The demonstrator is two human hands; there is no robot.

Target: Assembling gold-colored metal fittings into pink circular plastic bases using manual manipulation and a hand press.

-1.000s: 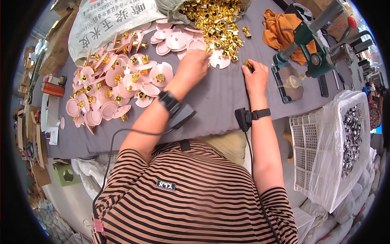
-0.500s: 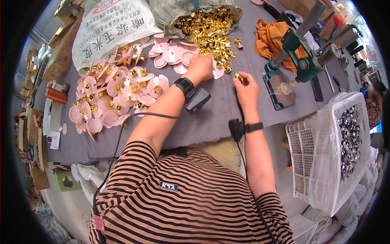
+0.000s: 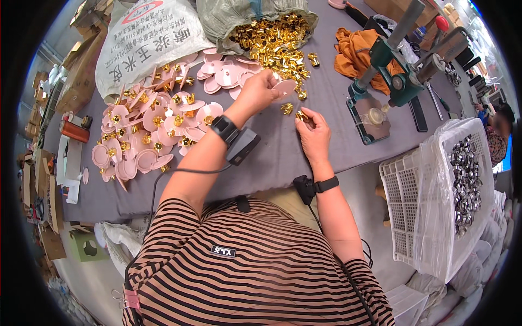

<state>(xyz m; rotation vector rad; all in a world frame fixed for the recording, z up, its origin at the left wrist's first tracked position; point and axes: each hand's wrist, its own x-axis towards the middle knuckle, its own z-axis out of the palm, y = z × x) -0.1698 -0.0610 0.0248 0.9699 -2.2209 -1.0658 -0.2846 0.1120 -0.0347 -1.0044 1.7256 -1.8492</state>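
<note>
My left hand [image 3: 258, 93] pinches a pink disc [image 3: 285, 86] by its edge, raised above the grey cloth. Between the thumb and fingertips of my right hand [image 3: 314, 133] is a small gold crown-shaped fitting [image 3: 299, 115]. Another loose gold fitting [image 3: 287, 108] lies just left of it. Ahead, shiny gold fittings [image 3: 277, 57] spill out of a sack. Flat pink discs [image 3: 220, 75] are heaped beyond my left hand. To the left spreads a pile of pink discs with gold fittings attached [image 3: 157, 122].
A green hand press [image 3: 397, 81] stands on the right of the table, an orange cloth [image 3: 348, 54] behind it. A white plastic crate [image 3: 402, 212], lined with clear film, holds metal rings at the right. A printed woven sack [image 3: 152, 43] lies at the far left.
My left hand has lifted a pink disc off the heap's near edge. My right hand has moved left and nearer with its gold fitting. One loose fitting now shows between the hands.
</note>
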